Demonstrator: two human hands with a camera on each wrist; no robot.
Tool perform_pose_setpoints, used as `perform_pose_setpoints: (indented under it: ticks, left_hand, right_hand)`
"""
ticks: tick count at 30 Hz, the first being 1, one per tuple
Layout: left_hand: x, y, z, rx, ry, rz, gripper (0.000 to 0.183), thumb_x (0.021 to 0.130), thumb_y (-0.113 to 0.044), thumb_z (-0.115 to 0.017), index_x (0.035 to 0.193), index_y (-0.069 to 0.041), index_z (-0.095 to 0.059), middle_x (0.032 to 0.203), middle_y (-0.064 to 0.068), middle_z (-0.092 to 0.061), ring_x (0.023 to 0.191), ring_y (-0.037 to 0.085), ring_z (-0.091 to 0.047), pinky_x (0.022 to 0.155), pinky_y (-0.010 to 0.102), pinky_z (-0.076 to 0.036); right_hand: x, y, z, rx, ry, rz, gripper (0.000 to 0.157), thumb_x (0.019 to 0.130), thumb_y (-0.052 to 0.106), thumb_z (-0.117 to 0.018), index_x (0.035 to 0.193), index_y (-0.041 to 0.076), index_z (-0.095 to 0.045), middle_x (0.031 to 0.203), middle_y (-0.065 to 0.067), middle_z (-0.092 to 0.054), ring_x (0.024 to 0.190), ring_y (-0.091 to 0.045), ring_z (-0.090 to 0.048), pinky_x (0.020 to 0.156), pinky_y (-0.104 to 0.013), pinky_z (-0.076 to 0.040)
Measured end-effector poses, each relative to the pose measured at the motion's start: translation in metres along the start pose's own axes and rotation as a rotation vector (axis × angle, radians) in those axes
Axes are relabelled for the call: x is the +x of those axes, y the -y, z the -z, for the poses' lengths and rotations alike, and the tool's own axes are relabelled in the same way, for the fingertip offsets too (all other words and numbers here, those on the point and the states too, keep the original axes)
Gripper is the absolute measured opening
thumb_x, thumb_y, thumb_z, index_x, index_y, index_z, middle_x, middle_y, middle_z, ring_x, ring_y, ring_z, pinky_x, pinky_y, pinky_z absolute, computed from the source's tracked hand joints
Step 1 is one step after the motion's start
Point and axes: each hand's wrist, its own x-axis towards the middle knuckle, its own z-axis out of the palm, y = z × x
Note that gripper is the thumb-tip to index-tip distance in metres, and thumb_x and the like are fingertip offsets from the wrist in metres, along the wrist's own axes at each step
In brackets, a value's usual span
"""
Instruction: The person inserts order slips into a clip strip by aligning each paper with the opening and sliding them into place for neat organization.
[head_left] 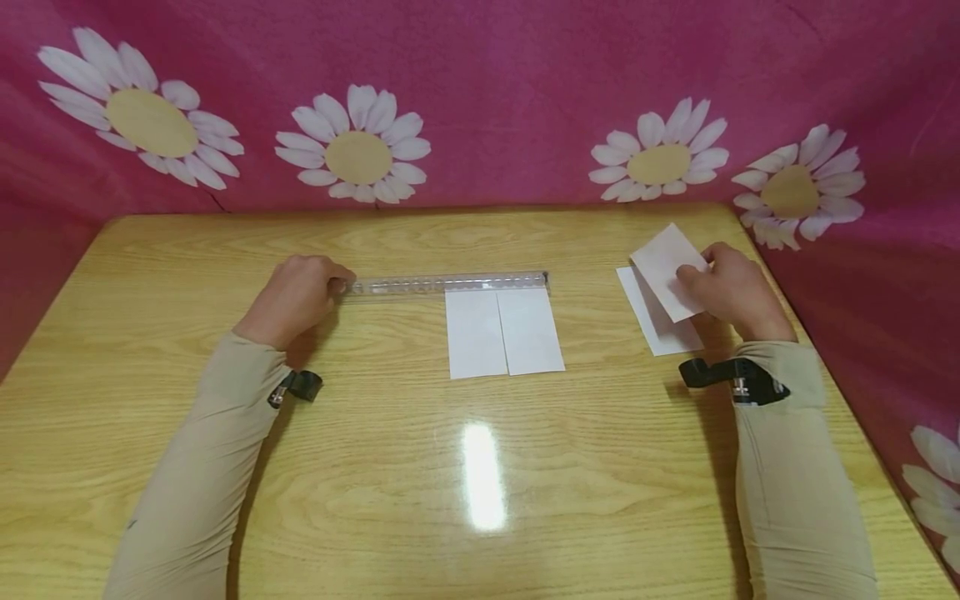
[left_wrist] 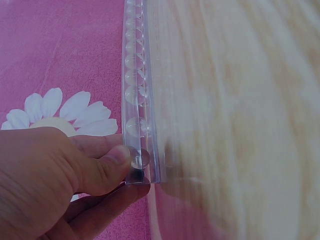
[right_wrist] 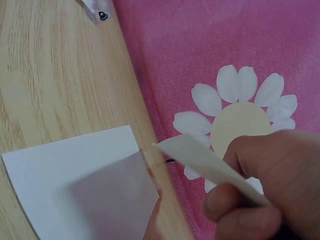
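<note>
My left hand [head_left: 296,298] pinches the near end of a long clear plastic strip [left_wrist: 134,65] that has a row of round clear beads or bumps along it. In the head view the strip lies along the top edges of two white paper cards [head_left: 477,337], which sit side by side. To the right, my right hand [head_left: 737,287] pinches a white paper card [right_wrist: 205,165] between thumb and fingers. This card is tilted above another white card [right_wrist: 50,172] flat on the table, partly covering it in the head view and casting a shadow on it.
The wood-grain table [head_left: 360,500] shows a bright light reflection in front of the cards. Behind it and along the right side hangs a pink cloth [head_left: 495,100] with large white daisies. A dark strap [head_left: 757,383] sits on the right sleeve.
</note>
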Motion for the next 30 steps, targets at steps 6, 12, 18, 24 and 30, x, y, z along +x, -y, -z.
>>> perform_pose_setpoints:
  ticks: [6, 12, 18, 24, 30]
  left_hand:
    - [0.001, 0.001, -0.001, 0.001, -0.003, 0.007, 0.034, 0.094, 0.008, -0.054, 0.117, 0.000, -0.077, 0.119, 0.022, -0.076, 0.110, 0.039, -0.071, 0.096, 0.054, -0.056]
    - [0.000, 0.000, -0.001, -0.001, -0.011, -0.003, 0.035, 0.093, 0.009, -0.053, 0.115, 0.000, -0.078, 0.117, 0.022, -0.076, 0.106, 0.038, -0.071, 0.094, 0.053, -0.057]
    - [-0.001, 0.001, 0.000, 0.005, -0.022, -0.017, 0.035, 0.093, 0.009, -0.053, 0.114, 0.000, -0.078, 0.116, 0.022, -0.076, 0.104, 0.037, -0.071, 0.093, 0.053, -0.057]
    - [-0.001, 0.002, -0.001, 0.010, -0.021, -0.017, 0.034, 0.093, 0.008, -0.053, 0.115, 0.000, -0.078, 0.117, 0.023, -0.076, 0.105, 0.038, -0.071, 0.094, 0.053, -0.057]
    - [0.000, 0.001, -0.001, 0.017, -0.020, -0.024, 0.031, 0.095, 0.007, -0.055, 0.115, 0.001, -0.078, 0.117, 0.023, -0.076, 0.105, 0.039, -0.071, 0.096, 0.054, -0.056]
  right_hand:
    - [-0.001, 0.000, -0.001, 0.018, -0.059, 0.024, 0.064, 0.098, 0.048, -0.056, 0.134, -0.006, -0.059, 0.125, -0.030, -0.063, 0.102, -0.041, -0.056, 0.076, -0.040, -0.050]
    - [-0.003, 0.001, -0.002, 0.047, -0.080, 0.089, 0.062, 0.100, 0.050, -0.055, 0.130, -0.004, -0.064, 0.118, -0.028, -0.067, 0.098, -0.038, -0.060, 0.066, -0.029, -0.047]
    - [-0.003, 0.004, -0.004, 0.091, -0.082, 0.081, 0.068, 0.101, 0.051, -0.054, 0.138, -0.005, -0.059, 0.129, -0.030, -0.063, 0.107, -0.040, -0.056, 0.079, -0.037, -0.050]
    - [-0.003, 0.009, -0.009, 0.145, -0.088, 0.077, 0.068, 0.102, 0.050, -0.053, 0.141, -0.005, -0.058, 0.128, -0.029, -0.064, 0.105, -0.038, -0.058, 0.075, -0.030, -0.050]
    - [-0.004, 0.015, -0.013, 0.190, -0.060, 0.088, 0.068, 0.103, 0.052, -0.049, 0.142, -0.003, -0.058, 0.124, -0.027, -0.065, 0.102, -0.035, -0.058, 0.071, -0.026, -0.049]
